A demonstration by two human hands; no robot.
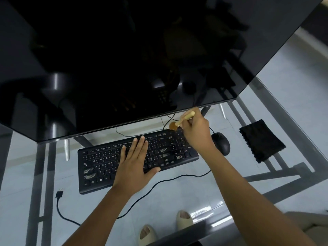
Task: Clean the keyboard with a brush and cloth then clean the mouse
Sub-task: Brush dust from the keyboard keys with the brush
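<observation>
Toward the middle of the glass counter (pixel 292 96), just in front of the dark monitor (pixel 124 59), lies the black keyboard (pixel 99 162), and the brushing stage looks to be under way on it. The brush (pixel 179 121) has its round brown bristle head at the keyboard's far right corner, over the upper rows of the number-pad end. The right hand (pixel 197 134) holds the pale handle, its fingers curled round it in a pen-like pinch. The left hand (pixel 133 166) lies flat on the middle keys, fingers straight and close together, thumb at the near edge, apparently steadying the board.

How much of the keyboard has been brushed cannot be read from this view; pale smudges show on some keys at the left and right of the left hand, so I judge cleaning there is not finished.

Just beside the keyboard's right end sits the black mouse (pixel 221 142), partly behind the right wrist and untouched by either hand. Further toward the counter's right edge the dark cloth (pixel 260 141) lies folded and unused. The wipe with the cloth and the whole of the mouse cleaning therefore seem to remain.

An unplugged USB plug (pixel 59 193) on its black cable rests near the counter's front left.
</observation>
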